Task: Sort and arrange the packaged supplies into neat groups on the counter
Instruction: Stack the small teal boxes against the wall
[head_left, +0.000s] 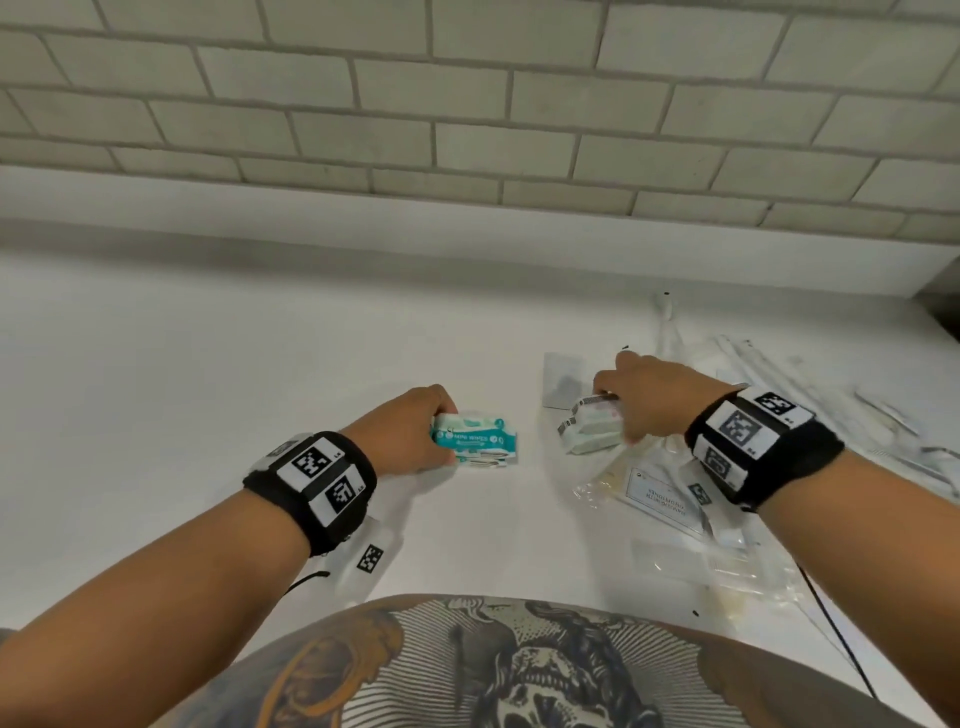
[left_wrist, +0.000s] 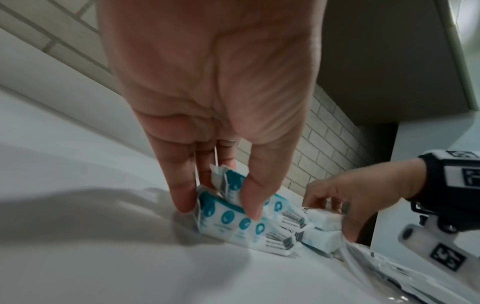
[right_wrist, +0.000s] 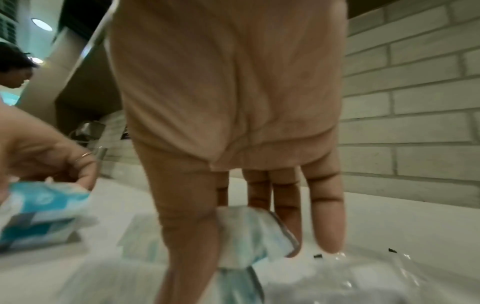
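So your left hand (head_left: 410, 431) has its fingers (left_wrist: 182, 191) and thumb curled round a teal-and-white wipes pack (head_left: 475, 435), which sits on top of a second matching pack (left_wrist: 233, 228) on the white tabletop (head_left: 208, 374). Your right hand (head_left: 654, 400) is over to the right, fingers (right_wrist: 327, 216) pinching a pale wipes pack (head_left: 592, 415) with another pale pack (head_left: 592, 441) just under it, right at the edge of a messy pile of clear plastic packets (head_left: 670, 499). The two pairs of packs are near each other but not touching.
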